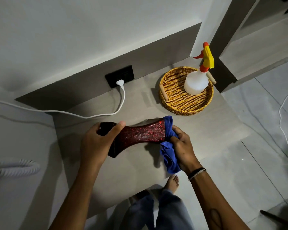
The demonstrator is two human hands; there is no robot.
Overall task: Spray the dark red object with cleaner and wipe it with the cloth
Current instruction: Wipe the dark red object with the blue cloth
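A dark red object (136,134) is lying lengthwise on a pale grey, matt-grained tabletop (198,130), near the table's front half. Its shape is waisted, narrow in the middle and flaring to broad flat ends, and its surface is glossy, speckled with bright red flakes and catching beads of light. The left hand (98,141) is gripping the object's darker, left-hand end, thumb lying over the top and fingers wrapping beneath. The right hand (181,145) is closing around a blue cloth (169,153), a soft, crumpled fabric that is pressing against the object's right-hand end and trailing in folds toward the table's front edge. A dark band and a pale band (197,173) are circling the right wrist.

Behind the object and to its right, a round woven basket (178,103) of yellow wicker with two wooden handles is sitting on the tabletop. A translucent white plastic spray bottle (196,83), topped by a yellow and orange trigger head, is standing inside it at the far side. Behind the object and to its left, a white plug (120,83) is sitting in a black wall socket (123,73), and its white cable (73,113) is curving across the tabletop. Below the table's front edge, a bare foot (172,182) is resting on glossy floor tiles.
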